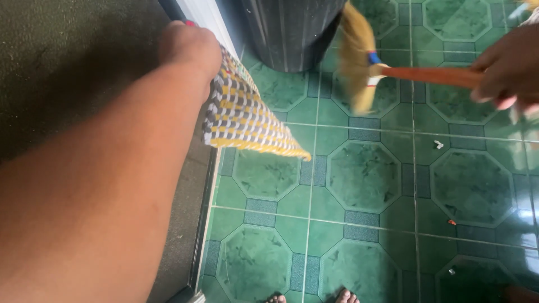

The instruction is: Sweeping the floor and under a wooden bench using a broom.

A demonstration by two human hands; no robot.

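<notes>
Two hands are at work over a green tiled floor [365, 179], which fills most of the view from 12 o'clock round to 6 o'clock; its tiles carry dark marbled octagons with small blue-grey squares between them. Next in size is the left arm, running from 7 o'clock up toward 11 o'clock, ending in the left hand [188, 47], which is closed on the upper edge of a woven mat [244, 115] and holds it lifted off the floor. The mat hangs just right of the hand, toward the middle of the picture, its lower corner pointing to 4 o'clock; it is plaited in yellow, grey and white checks with a few red flecks and a yellow border along the bottom edge. A dark carpeted surface [62, 62] lies at 9 to 11 o'clock, left of a door sill. A black ribbed bin [292, 31] stands at 12 o'clock, behind the mat. At 2 o'clock the right hand [508, 70], blurred, is wrapped around the reddish wooden handle of a broom [415, 73], whose straw-coloured bristles [356, 62] hang blurred beside the bin, bound with blue and white bands. Bare toes [342, 296] show at 6 o'clock. Small scraps [438, 144] of white and red litter lie at 3 to 4 o'clock.
</notes>
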